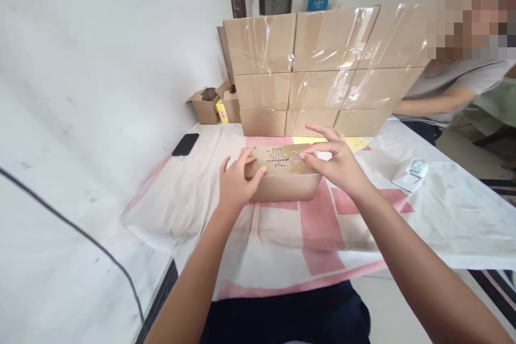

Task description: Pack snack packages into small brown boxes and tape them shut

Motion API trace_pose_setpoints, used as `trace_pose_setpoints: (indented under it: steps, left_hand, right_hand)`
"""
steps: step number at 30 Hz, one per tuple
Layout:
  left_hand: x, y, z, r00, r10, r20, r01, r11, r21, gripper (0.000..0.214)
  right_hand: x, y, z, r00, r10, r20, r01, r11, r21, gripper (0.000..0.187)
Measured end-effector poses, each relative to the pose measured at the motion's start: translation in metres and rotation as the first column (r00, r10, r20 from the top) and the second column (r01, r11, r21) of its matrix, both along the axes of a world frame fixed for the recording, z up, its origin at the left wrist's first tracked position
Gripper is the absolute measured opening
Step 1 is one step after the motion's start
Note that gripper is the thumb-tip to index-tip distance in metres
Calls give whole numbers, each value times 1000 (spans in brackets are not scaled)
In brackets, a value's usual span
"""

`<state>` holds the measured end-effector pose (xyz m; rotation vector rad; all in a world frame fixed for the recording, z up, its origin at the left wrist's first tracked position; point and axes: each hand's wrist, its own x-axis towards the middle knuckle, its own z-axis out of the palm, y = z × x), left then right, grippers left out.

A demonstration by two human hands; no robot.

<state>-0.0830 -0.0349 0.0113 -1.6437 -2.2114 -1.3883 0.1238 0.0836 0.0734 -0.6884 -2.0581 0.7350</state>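
Note:
A small brown cardboard box (284, 187) lies on the cloth in front of me. On its top, a cluster of short dark strokes or slim pieces (277, 157) stands in rows, too small to make out. My left hand (238, 180) rests at the box's left end, fingers apart, with thumb and fingertips touching the top. Over the right end, my right hand (328, 157) pinches thumb and forefinger together, its other fingers raised. Something thin and pale seems to stick out of this pinch toward the dark cluster; its kind is unclear.
Taped cardboard boxes (314, 91) form a wall behind. Left of it stand an open carton (206, 106) and a yellow packet (222, 112). A black phone (186, 144) lies left, a white device (410, 174) right. Another person (447, 91) sits at the right.

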Motion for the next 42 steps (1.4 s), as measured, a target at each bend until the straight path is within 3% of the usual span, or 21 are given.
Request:
trace_pose_setpoints:
  steps: [3, 7, 10, 14, 22, 29, 35, 38, 42]
  left_hand:
    - [-7, 2, -3, 984, 14, 176, -25, 998, 56, 39]
    - [-10, 12, -14, 922, 24, 386, -89, 985, 150, 46]
    - [-8, 17, -21, 844, -36, 535, -103, 968, 227, 44]
    - [-2, 20, -25, 781, -99, 616, -92, 958, 270, 38]
    - [5, 17, -24, 758, -152, 635, -88, 940, 330, 26]
    - [7, 18, -25, 791, -116, 601, -120, 933, 339, 30]
    - [3, 12, -46, 977, 7, 212, -94, 910, 403, 19]
    - [-5, 9, -51, 994, 71, 79, -97, 918, 385, 24]
    - [-14, 7, -46, 998, -34, 44, 16, 935, 356, 26]
  right_hand:
    - [-35, -10, 14, 999, 6, 37, -10, 994, 106, 9]
    - [-89, -15, 15, 992, 98, 82, -83, 981, -175, 10]
    - [-113, -14, 4, 978, 69, 196, -7, 954, -299, 10]
    - [-120, -16, -7, 962, -64, 267, 135, 957, -256, 11]
    - [-118, -26, -11, 934, -124, 335, 181, 973, -146, 17]
    - [-119, -23, -14, 927, -141, 348, 184, 978, -94, 17]
    - [-120, -23, -16, 920, -148, 364, 178, 983, -53, 20]
    - [-120, -23, -18, 917, -158, 368, 183, 982, -35, 20]
    - [-121, -21, -18, 915, -153, 373, 174, 985, -21, 19]
